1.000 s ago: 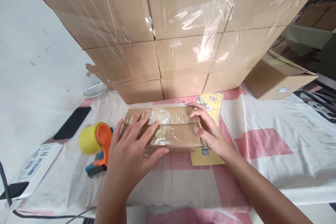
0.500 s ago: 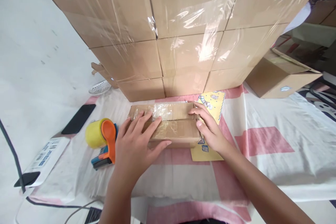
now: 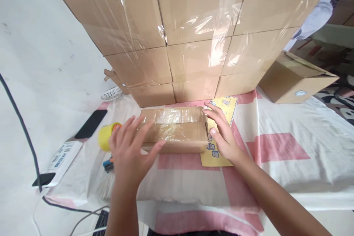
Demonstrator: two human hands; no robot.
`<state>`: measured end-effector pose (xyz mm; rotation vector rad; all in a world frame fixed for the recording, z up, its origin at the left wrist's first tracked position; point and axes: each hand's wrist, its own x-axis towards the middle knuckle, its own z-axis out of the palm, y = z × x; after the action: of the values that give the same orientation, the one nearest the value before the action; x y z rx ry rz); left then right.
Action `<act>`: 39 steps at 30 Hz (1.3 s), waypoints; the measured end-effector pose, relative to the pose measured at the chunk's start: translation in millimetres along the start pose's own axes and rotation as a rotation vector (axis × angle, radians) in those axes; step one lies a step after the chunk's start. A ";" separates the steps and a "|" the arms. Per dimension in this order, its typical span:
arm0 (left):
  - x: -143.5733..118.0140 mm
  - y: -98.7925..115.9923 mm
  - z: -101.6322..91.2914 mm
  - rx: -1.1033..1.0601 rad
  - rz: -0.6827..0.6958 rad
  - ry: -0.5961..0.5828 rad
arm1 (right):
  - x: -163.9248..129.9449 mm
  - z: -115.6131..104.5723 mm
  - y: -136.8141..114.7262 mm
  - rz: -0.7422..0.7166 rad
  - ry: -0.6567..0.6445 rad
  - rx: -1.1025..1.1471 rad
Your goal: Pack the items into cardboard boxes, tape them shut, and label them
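Flat brown tape-wrapped cardboard box [image 3: 175,129] at frame centre | left hand [image 3: 129,155] fingers spread, hovering at its left end | right hand [image 3: 222,136] open against right end | likely light, stiff, slick tape; grip the ends

A wall of wrapped cartons [image 3: 193,44] blocks the back; a tape dispenser [image 3: 106,140] crowds the left, while open cloth [image 3: 290,155] lies free rightward.
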<state>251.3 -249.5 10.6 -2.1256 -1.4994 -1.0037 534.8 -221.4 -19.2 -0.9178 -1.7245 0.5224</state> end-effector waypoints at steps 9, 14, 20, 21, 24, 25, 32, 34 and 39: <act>-46.4 -65.7 -26.3 -0.047 -0.953 -0.070 | -3.5 -2.4 -5.4 0.034 0.086 0.052; -62.7 -71.0 -25.9 -0.097 -1.173 -0.074 | -6.6 1.2 -3.9 0.007 0.081 0.060; -82.0 -89.3 -17.3 -0.306 -1.228 -0.072 | -12.8 5.3 -2.7 -0.231 0.227 -0.146; -84.4 -93.1 -14.3 -0.388 -1.240 -0.053 | -15.9 6.8 -5.7 -0.302 0.243 -0.200; -87.2 -100.0 -7.6 -0.631 -1.279 0.039 | -28.5 20.7 -24.3 -0.493 0.116 -0.271; -87.0 -100.8 -6.9 -0.689 -1.289 0.075 | -32.5 30.0 -33.6 -0.546 0.012 -0.242; -88.5 -97.5 -14.1 -0.850 -1.304 0.225 | -19.3 165.0 -88.2 -0.190 -0.493 0.343; -89.6 -96.8 -16.0 -0.877 -1.295 0.250 | -1.0 214.6 -83.9 0.129 -0.382 0.468; -87.0 -99.6 -16.4 -0.906 -1.272 0.267 | 46.0 305.6 -55.2 0.599 -0.189 0.693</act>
<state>137.7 -280.7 -51.6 -1.0170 -2.5460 -2.6248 224.6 -190.5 -55.6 -0.8680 -1.2463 1.5291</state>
